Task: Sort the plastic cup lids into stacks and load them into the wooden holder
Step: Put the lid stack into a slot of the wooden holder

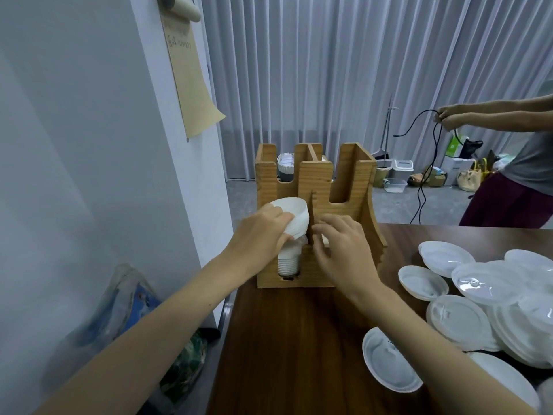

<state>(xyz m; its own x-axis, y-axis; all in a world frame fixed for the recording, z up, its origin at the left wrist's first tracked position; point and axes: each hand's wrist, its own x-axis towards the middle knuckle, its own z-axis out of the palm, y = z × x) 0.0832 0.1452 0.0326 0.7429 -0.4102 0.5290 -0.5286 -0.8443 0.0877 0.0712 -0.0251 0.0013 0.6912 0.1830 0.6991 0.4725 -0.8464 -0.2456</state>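
Head view: the left hand clamps a tilted lid stack at the holder's front-left slot. The lids look light, thin and slippery, so I'd grip round the rims. The right hand curls against the holder's front, and I can't tell if it holds anything. Loose lids lie right of the holder.

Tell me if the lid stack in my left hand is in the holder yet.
Not seated yet. The left hand holds the stack tilted at the holder's front-left slot, above lids already lying lower in it.
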